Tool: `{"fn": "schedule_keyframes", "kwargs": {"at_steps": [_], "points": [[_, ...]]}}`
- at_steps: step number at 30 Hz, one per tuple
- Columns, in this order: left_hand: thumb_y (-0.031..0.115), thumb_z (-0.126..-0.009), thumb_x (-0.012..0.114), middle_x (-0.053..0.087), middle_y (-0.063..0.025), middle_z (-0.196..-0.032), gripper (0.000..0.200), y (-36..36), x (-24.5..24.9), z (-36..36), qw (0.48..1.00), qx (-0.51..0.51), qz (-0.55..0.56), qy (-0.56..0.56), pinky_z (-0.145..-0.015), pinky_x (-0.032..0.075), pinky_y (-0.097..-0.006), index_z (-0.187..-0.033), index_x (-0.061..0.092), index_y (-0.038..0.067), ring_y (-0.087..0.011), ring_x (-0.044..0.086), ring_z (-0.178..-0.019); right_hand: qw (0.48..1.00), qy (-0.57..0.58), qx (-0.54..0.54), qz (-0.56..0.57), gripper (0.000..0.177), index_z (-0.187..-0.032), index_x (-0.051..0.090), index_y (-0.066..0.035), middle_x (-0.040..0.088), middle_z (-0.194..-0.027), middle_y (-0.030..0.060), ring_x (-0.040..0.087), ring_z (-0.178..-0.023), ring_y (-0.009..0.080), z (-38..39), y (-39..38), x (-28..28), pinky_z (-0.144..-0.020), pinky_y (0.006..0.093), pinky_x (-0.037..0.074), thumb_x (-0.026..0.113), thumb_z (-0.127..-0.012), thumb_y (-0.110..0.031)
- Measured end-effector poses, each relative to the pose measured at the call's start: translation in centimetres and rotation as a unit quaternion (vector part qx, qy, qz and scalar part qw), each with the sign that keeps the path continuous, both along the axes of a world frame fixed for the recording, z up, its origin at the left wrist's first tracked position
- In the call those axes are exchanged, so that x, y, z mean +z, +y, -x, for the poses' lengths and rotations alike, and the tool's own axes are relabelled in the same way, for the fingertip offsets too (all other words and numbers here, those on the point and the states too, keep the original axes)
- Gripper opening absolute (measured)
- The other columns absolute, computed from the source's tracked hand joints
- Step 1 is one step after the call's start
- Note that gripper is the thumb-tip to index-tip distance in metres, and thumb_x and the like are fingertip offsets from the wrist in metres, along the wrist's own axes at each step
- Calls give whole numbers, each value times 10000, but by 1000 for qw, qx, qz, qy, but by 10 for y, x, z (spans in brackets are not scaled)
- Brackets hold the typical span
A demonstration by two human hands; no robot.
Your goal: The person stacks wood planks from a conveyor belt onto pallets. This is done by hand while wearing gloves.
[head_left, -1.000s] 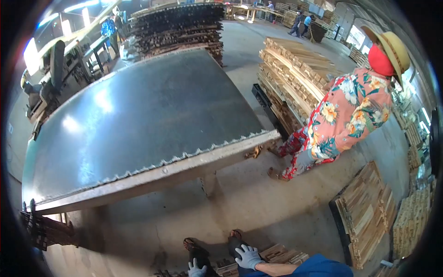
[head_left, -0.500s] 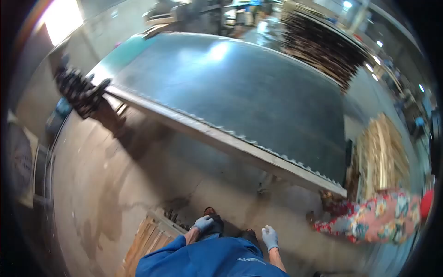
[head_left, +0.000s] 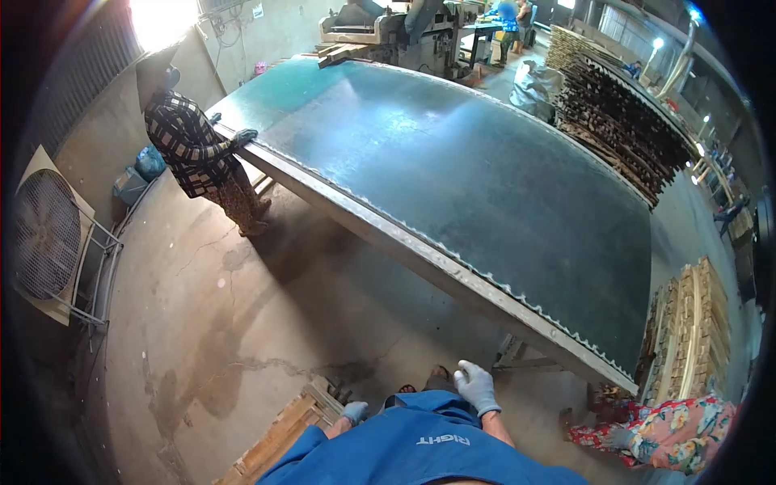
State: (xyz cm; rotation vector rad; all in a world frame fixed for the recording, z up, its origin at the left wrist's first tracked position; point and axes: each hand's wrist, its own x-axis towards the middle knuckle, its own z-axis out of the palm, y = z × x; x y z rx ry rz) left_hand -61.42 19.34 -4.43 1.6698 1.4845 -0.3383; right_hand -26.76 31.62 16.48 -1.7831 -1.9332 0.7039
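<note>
My left hand [head_left: 355, 413], in a light glove, hangs low beside the blue garment, close to a stack of wooden pieces [head_left: 279, 432]; its fingers are mostly hidden. My right hand [head_left: 478, 386], gloved in white, is raised in front of my body with its fingers partly spread, holding nothing. Both hands are apart from the large dark tabletop [head_left: 469, 194], whose pale front edge runs diagonally across the view.
A co-worker in a checked shirt [head_left: 182, 141] rests gloved hands on the table's left end. Another in floral clothing [head_left: 679, 432] is at the lower right. A large fan [head_left: 48, 234] stands left; wood stacks [head_left: 618, 121] and machinery [head_left: 404, 36] lie beyond.
The view has shifted, and the table appears farther right. My left hand shows less and sits lower; my right hand is higher, with its fingers more open.
</note>
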Motion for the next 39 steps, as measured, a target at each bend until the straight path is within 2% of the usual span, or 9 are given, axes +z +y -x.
{"fn": "schedule_keyframes", "kwargs": {"at_steps": [4,12,17,18,23,28,30,32,39], "points": [[202,-784,554,651,-169,-956,183,3,-13,34,988,116,-40,-95,-736,499,-418,-892,649,89,-346,629,-890,998,3,-20,-64,310,-1071,630,-59,643,-1052,156,610,-976,321,31,75,22,-876,401,480,622,-809,-225],[190,-771,563,647,-194,-939,171,118,19,127,979,202,-40,-4,-745,499,-434,-847,662,75,-369,623,-883,967,-42,-67,-240,415,-1146,573,-36,577,-1142,187,528,-1080,355,106,250,21,-942,439,416,632,-793,-246],[180,-739,576,640,-226,-899,165,230,74,142,965,211,-144,61,-732,501,-454,-777,667,47,-403,614,-860,976,-56,-35,-208,453,-1171,571,-73,558,-1186,170,517,-1122,334,147,322,16,-955,442,401,634,-788,-307],[166,-741,569,648,-220,-900,179,240,30,163,964,193,-176,53,-742,505,-421,-803,663,27,-367,632,-850,976,-60,-29,-205,452,-1177,569,-84,556,-1188,168,515,-1126,326,154,331,18,-954,436,401,630,-790,-311],[219,-807,593,666,-144,-908,288,336,45,190,785,564,-186,-177,-825,479,-339,-1006,652,19,-253,629,-900,971,-113,-104,-183,518,-1231,527,-103,497,-1263,171,453,-1187,337,169,349,9,-988,468,337,625,-787,-351],[190,-840,572,633,-174,-1008,298,471,88,251,821,395,-396,-115,-859,467,-368,-1061,610,-7,-286,605,-922,941,-145,-261,-157,552,-1254,507,-102,473,-1285,193,429,-1203,358,179,348,4,-994,483,320,616,-790,-381],[219,-873,555,548,-207,-1197,350,536,120,276,822,282,-494,-13,-981,374,-433,-1154,576,11,-363,487,-1122,923,-157,-313,-160,560,-1267,500,-100,482,-1278,196,429,-1201,365,186,349,2,-994,484,320,610,-798,-386],[274,-895,531,457,-201,-1342,413,598,156,294,822,242,-515,20,-1061,302,-462,-1242,545,51,-366,361,-1279,911,-153,-347,-163,563,-1271,497,-99,488,-1274,199,430,-1200,370,204,355,3,-994,484,321,607,-802,-391],[336,-899,488,297,-159,-1466,471,757,193,359,848,9,-526,65,-1116,162,-505,-1325,474,136,-358,181,-1386,893,-160,-399,-131,551,-1231,545,-100,480,-1297,181,413,-1221,346,282,400,2,-1000,499,297,573,-817,-464]]}}
